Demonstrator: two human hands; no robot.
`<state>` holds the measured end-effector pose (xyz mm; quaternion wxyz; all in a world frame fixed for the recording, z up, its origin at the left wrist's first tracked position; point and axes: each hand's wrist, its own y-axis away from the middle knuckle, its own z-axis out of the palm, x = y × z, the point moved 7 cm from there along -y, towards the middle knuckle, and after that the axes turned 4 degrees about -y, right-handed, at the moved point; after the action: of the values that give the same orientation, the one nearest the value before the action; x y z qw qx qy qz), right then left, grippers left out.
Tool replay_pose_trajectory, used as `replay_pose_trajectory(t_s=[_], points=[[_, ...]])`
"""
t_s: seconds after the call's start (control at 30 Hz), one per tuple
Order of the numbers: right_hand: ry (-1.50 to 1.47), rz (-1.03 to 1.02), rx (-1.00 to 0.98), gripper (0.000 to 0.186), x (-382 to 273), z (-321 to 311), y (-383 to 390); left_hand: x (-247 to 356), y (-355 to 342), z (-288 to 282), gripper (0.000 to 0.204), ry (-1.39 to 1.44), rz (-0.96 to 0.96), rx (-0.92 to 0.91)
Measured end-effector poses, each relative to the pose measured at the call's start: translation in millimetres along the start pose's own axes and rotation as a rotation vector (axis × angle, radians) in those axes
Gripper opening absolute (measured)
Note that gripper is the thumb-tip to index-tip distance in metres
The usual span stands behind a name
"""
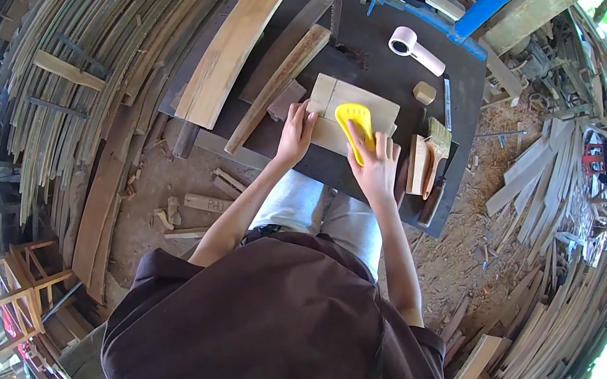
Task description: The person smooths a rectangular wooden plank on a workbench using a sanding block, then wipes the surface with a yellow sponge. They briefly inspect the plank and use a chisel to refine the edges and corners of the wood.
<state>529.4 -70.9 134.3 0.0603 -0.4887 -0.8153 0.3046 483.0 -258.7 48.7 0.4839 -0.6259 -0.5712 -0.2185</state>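
Note:
A pale wooden board (381, 107) lies on the dark worktable, with a second pale piece of wood (326, 137) along its near side. At the board's left end my left hand (296, 136) is closed on the edge, its thumb near the top. My right hand (377, 170) grips a yellow plastic tool (353, 113) with a rounded end and small slots. The tool is over the board's middle, tilted toward me; whether it touches the wood I cannot tell.
Right of the board are a small wood block (424, 92), a wide brush (439, 136) and wooden-handled tools (432, 204). A pale pink handheld device (420, 51) lies farther back. Long planks (231, 55) rest at the left, near a saw blade (336, 0). Lumber stacks (83, 42) flank the table.

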Motion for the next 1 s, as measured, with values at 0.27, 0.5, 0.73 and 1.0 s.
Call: replay_pose_trajectory(t_s=[0.27, 0.5, 0.73, 1.0], points=[[-0.111, -0.101, 0.023, 0.057, -6.6, 20.3, 4.2, -6.0, -0.6, 1.5, 0.044, -0.014, -0.032, -0.025], [-0.139, -0.081, -0.019, 0.059, -10.2, 18.5, 7.1, -4.0, 1.5, 0.9, 0.044, 0.001, -0.033, -0.014], [-0.115, -0.005, 0.03, 0.062, -4.4, 20.2, 6.2, -6.5, 1.8, 1.4, 0.043, -0.002, -0.026, -0.012], [-0.154, -0.081, 0.006, 0.061, -15.0, 23.9, 4.1, -5.4, 1.7, 2.3, 0.044, 0.0, -0.022, -0.036]])
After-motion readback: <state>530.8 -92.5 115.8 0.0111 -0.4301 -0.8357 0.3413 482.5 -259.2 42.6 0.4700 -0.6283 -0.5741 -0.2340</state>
